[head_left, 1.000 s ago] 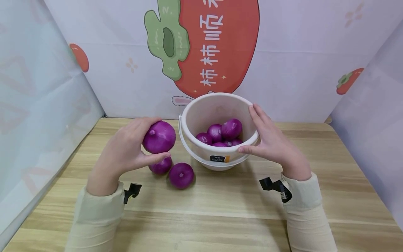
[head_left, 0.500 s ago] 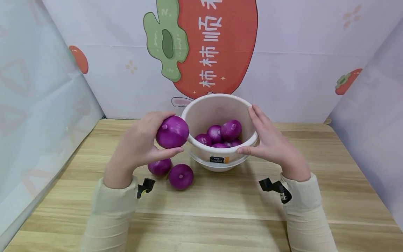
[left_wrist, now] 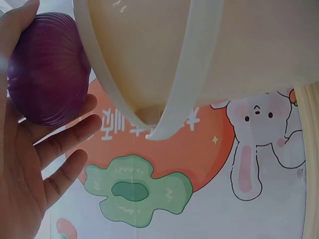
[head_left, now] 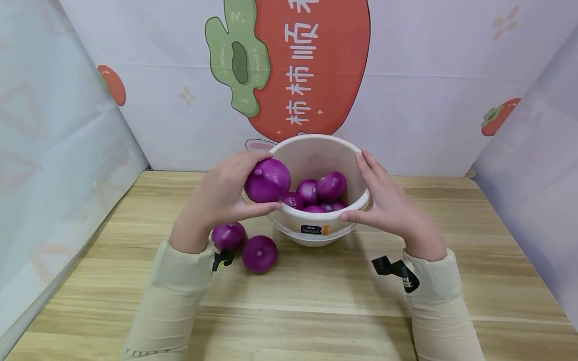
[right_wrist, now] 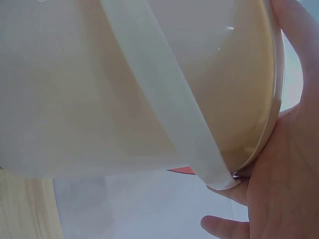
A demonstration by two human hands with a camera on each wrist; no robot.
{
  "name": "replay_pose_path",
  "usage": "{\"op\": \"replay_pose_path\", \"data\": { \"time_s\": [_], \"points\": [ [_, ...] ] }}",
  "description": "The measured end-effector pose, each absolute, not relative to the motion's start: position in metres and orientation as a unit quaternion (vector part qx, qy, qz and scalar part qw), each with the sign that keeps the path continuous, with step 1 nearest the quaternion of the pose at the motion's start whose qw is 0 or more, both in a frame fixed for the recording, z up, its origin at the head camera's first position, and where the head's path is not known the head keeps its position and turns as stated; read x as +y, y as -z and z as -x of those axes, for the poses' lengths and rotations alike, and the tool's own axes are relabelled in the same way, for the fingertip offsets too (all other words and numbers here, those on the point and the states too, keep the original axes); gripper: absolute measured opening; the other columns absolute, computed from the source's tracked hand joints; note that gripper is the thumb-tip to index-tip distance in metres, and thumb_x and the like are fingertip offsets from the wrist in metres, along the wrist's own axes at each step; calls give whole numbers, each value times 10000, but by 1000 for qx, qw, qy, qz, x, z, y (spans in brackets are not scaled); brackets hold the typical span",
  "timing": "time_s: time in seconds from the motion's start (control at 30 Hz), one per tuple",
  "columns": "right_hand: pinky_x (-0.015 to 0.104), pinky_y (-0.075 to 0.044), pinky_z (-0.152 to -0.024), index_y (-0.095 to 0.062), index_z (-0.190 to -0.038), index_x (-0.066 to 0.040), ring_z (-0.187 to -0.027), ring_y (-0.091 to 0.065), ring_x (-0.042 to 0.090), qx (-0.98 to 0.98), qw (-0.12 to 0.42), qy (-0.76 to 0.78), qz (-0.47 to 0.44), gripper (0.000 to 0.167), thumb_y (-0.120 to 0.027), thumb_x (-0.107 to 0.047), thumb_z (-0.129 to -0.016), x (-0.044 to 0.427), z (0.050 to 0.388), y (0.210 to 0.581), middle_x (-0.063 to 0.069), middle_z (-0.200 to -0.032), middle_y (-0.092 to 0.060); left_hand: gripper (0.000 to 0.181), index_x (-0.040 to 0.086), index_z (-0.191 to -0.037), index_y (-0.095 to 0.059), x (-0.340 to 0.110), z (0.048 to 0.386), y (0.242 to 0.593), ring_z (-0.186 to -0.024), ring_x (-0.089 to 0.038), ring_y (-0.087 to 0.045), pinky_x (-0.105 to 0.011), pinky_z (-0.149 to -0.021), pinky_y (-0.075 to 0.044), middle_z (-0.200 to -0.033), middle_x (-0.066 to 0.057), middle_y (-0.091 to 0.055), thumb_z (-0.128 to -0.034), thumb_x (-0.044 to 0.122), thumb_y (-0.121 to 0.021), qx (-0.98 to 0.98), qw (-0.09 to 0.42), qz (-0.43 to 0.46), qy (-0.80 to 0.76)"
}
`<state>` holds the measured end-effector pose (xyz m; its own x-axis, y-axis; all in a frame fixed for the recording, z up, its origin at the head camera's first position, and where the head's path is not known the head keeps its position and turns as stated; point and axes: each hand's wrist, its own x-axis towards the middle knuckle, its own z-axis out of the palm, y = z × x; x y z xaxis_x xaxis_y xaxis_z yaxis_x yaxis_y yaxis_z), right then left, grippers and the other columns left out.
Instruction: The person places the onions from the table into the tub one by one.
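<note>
My left hand grips a purple onion between thumb and fingers, over the left rim of a white bucket. In the left wrist view the held onion is next to the bucket's rim. On the bucket's right side, my right hand holds the rim, its thumb at the front and its fingers toward the back. Several purple onions lie inside the bucket. Two more, one onion partly behind the left wrist strap and another onion, sit on the table left of the bucket.
The wooden table ends at a printed cloth backdrop close behind the bucket. White cloth walls stand at left and right. The bucket's handle hangs down along its outside.
My left hand has carried its onion rightward and slightly up, from beside the bucket to over its left rim. The right hand and bucket have stayed in place.
</note>
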<state>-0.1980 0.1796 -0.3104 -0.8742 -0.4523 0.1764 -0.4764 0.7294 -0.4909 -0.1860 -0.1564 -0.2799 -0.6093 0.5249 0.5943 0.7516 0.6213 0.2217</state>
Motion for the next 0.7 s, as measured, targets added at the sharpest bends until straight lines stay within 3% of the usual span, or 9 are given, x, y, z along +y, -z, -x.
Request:
{"op": "replay_pose_path", "data": {
  "time_s": [0.37,0.7],
  "points": [
    [661,-264,-1160,-53,-1608,-133,-1545,-107,373,-933,23,-265,-243,1227,-830,-520,-740,181,197,310,108,-1687,-19,809,93,-1345,-562,-133,198,284,-1211,-178,-549,-349,-940,-558,-1252,-31,-632,-727,540,-832,-861,238,381,238],
    [665,-268,-1155,-40,-1609,-150,-1547,-99,368,-934,21,-262,-244,1224,-819,-533,-746,179,197,310,104,-1688,-14,788,156,-1341,-567,-124,208,295,-1230,-199,-509,-421,-889,-574,-1253,-54,-601,-732,598,-803,-881,215,348,236]
  ]
}}
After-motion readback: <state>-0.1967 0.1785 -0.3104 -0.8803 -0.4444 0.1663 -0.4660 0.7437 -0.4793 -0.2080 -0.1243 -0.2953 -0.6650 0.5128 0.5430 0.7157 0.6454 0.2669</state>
